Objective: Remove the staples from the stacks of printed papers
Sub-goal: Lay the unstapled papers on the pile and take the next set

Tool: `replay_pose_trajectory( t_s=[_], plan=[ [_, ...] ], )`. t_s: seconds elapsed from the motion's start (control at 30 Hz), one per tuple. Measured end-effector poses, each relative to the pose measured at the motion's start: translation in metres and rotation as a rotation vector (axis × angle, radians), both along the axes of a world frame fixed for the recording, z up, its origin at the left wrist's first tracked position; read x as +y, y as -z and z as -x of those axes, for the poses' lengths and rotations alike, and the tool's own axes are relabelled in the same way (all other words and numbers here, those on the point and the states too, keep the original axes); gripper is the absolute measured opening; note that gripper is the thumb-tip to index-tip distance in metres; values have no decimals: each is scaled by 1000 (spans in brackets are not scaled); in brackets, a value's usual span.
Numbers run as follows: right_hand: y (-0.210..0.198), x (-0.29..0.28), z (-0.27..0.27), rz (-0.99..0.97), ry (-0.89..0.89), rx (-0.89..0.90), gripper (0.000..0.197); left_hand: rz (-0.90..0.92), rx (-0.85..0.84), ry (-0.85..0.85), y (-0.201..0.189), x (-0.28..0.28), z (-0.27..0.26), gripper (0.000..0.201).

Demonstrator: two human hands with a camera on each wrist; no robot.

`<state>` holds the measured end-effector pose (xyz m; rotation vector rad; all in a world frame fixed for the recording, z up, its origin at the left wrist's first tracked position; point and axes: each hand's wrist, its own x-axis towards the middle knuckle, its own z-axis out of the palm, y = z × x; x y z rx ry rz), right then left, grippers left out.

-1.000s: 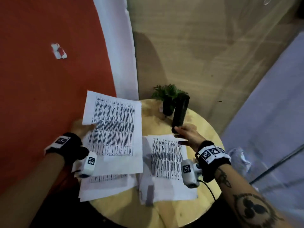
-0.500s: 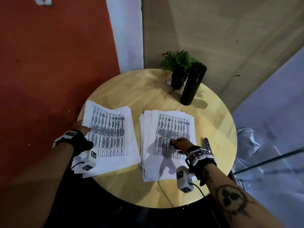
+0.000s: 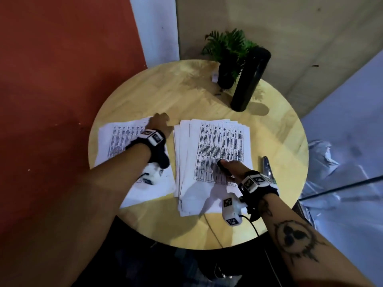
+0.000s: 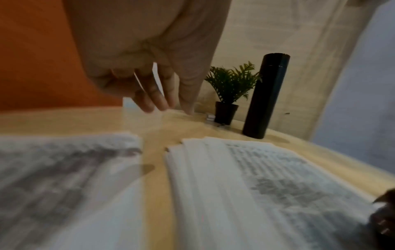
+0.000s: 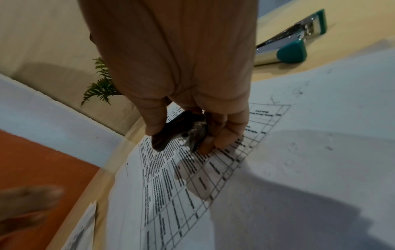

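Head view, left to right: left paper stack [image 3: 116,146] on round table [image 3: 279,129], my left hand [image 3: 160,123] above its far right corner, fingers [image 4: 158,99] loosely spread, holding nothing; right paper stack [image 3: 215,146] just beside, fanned; my right hand [image 3: 232,168] on it, thumb and fingers pinching black staple remover [image 5: 181,130]; teal stapler [image 5: 292,42] near table edge; plant [image 3: 228,50] and black bottle [image 3: 249,79] at back

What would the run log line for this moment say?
left hand: open, at left stack's far corner | right hand: holding staple remover on right stack | stapler: idle, on table
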<state>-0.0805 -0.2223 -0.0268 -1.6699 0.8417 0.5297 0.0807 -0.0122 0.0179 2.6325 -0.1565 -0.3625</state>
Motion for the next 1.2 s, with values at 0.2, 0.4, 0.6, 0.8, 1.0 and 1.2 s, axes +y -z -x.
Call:
replay_pose_trajectory(
  t_s=[0.2,0.4,0.6,0.8,1.0,1.2],
  plan=[
    [5,-1,3,-81,12,-30,37,-19,348,-109,40,-70,26,82],
    [2,-3,8,-105,-7,-57,39,4,429,-151,51,-77,16,75],
    [-4,-2,13,-109,-10,-102,32,78,416,-133,47,-78,10,59],
    [-9,-5,11,-180,63,-52,29,295,420,-135,55,-60,25,59],
    [-48,-34,-1,-195,166,-341,19,709,100,-110,35,-53,50,18],
    [-117,-56,-46,368,-210,-697,42,978,105,-169,-1,-49,63,36]
  ],
)
